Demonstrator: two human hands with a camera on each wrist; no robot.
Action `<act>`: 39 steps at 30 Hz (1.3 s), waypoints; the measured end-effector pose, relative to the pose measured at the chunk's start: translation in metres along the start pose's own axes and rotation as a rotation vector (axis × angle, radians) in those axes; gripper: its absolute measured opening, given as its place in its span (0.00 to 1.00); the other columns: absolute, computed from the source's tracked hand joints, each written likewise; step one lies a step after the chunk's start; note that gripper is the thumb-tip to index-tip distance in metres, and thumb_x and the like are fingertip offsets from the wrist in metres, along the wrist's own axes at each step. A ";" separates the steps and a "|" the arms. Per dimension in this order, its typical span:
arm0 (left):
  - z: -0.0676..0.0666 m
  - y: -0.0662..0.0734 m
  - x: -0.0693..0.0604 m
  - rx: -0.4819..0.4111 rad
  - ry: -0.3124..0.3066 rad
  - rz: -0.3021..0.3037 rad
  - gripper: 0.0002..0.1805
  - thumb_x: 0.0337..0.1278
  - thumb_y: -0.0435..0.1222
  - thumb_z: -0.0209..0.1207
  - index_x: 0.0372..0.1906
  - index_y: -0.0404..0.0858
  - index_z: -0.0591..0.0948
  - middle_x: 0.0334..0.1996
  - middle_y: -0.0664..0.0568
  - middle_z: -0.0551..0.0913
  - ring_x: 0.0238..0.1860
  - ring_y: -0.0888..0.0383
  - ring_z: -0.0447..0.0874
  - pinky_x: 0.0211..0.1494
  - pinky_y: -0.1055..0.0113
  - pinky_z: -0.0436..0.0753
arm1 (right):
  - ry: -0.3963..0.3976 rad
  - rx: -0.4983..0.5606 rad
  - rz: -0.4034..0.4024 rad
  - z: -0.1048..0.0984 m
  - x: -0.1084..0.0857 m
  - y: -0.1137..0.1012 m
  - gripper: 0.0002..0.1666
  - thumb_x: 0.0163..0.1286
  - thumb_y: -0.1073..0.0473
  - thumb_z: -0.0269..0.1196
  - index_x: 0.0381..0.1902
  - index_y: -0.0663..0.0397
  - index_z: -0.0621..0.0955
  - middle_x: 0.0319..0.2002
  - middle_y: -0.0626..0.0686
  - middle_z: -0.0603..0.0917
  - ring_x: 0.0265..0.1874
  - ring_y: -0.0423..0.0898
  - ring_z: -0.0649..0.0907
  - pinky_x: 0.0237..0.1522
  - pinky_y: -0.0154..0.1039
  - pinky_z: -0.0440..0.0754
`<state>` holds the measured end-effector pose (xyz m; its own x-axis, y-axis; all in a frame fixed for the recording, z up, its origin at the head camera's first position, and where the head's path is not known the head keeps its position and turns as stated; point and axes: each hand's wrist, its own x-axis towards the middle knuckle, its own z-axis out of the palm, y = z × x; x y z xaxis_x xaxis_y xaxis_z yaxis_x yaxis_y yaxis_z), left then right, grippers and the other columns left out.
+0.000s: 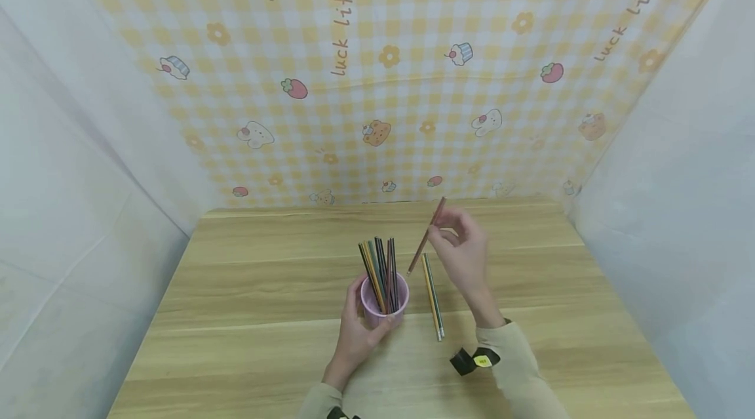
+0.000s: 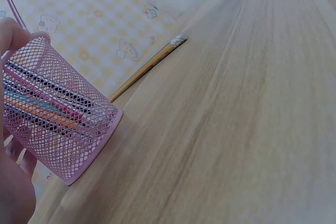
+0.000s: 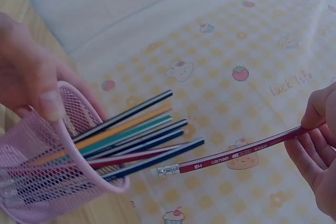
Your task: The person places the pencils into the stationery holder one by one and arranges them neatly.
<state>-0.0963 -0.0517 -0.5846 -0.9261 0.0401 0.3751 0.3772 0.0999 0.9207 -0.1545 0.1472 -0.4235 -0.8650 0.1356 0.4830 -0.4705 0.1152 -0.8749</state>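
A pink mesh pen holder (image 2: 73,98) stands on the wooden table, and my left hand (image 1: 356,334) grips it around the side, thumb near the rim. Several pencils (image 3: 152,124) in black, yellow, green, dark blue and red lean inside it. Between thumb and fingers my right hand (image 1: 463,252) pinches a red pencil (image 3: 236,153), marked HB. That pencil slants in the air to the right of the holder, eraser end lowest and pointing toward the rim. Below the right hand, a yellow pencil (image 1: 432,301) and a dark green pencil (image 1: 434,294) lie side by side on the table.
The wooden tabletop (image 1: 248,301) spreads out around the holder. A yellow checked cloth (image 1: 389,91) with cartoon prints hangs behind it. White sheets (image 1: 88,222) close off the left and right sides.
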 end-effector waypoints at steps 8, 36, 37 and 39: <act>0.000 0.000 0.001 -0.016 -0.003 -0.001 0.51 0.41 0.31 0.76 0.74 0.40 0.63 0.68 0.43 0.74 0.65 0.41 0.76 0.66 0.42 0.77 | -0.085 0.011 0.000 0.017 -0.012 0.011 0.19 0.58 0.82 0.62 0.49 0.75 0.78 0.41 0.69 0.82 0.42 0.38 0.83 0.45 0.30 0.87; 0.000 0.000 0.001 0.022 -0.012 -0.028 0.50 0.44 0.36 0.75 0.74 0.43 0.63 0.69 0.45 0.74 0.68 0.44 0.74 0.71 0.41 0.73 | -0.108 -0.208 0.124 0.023 -0.046 0.063 0.17 0.63 0.74 0.66 0.50 0.69 0.78 0.41 0.64 0.85 0.41 0.57 0.84 0.45 0.37 0.88; 0.000 0.000 0.001 0.023 -0.010 -0.026 0.50 0.44 0.36 0.75 0.74 0.42 0.63 0.69 0.44 0.74 0.68 0.44 0.74 0.71 0.41 0.73 | -0.096 -0.218 0.121 0.021 -0.046 0.066 0.17 0.63 0.73 0.66 0.50 0.68 0.79 0.41 0.63 0.85 0.41 0.55 0.85 0.45 0.37 0.88; -0.001 0.001 0.001 0.028 -0.008 -0.022 0.50 0.44 0.36 0.75 0.74 0.42 0.63 0.69 0.44 0.74 0.68 0.44 0.74 0.70 0.41 0.73 | -0.079 -0.251 0.126 0.017 -0.045 0.072 0.17 0.64 0.72 0.66 0.51 0.68 0.79 0.41 0.62 0.85 0.40 0.54 0.85 0.46 0.38 0.88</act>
<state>-0.0970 -0.0522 -0.5835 -0.9341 0.0458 0.3540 0.3570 0.1282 0.9253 -0.1524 0.1331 -0.5093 -0.9295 0.0886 0.3582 -0.3091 0.3431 -0.8870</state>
